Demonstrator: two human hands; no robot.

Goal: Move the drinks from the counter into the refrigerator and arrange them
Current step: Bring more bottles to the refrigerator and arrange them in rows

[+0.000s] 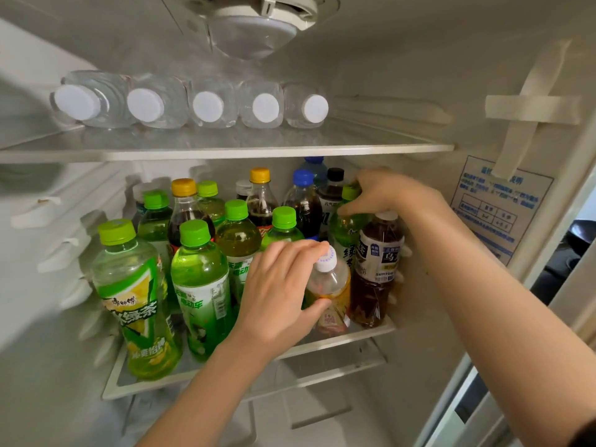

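Drinks (pixel 200 279) are stood upright and closely packed on the middle shelf (pixel 342 341) of the fridge (pixel 403 59). Green-capped teas are at front left, and dark colas with yellow and blue caps are behind.

At front right, a yellow bottle (pixel 332 285) with a white cap is held by the left hand (pixel 280 291). The fingers (pixel 309 250) are curled over its shoulder beside the cap, with the thumb pressed against the label lower down. Just right of it, a brown tea (pixel 377 262) is stood near the right wall.

Behind these two, a green bottle (pixel 343 230) is gripped at the neck by the right hand (pixel 383 195), fingers wrapped round just under the cap.

On the upper shelf (pixel 225 153), five water bottles (pixel 206 106) are laid side by side, white caps facing outward. A lamp (pixel 254 33) is noted at the ceiling and a blue-printed label (pixel 496 208) on the right wall.
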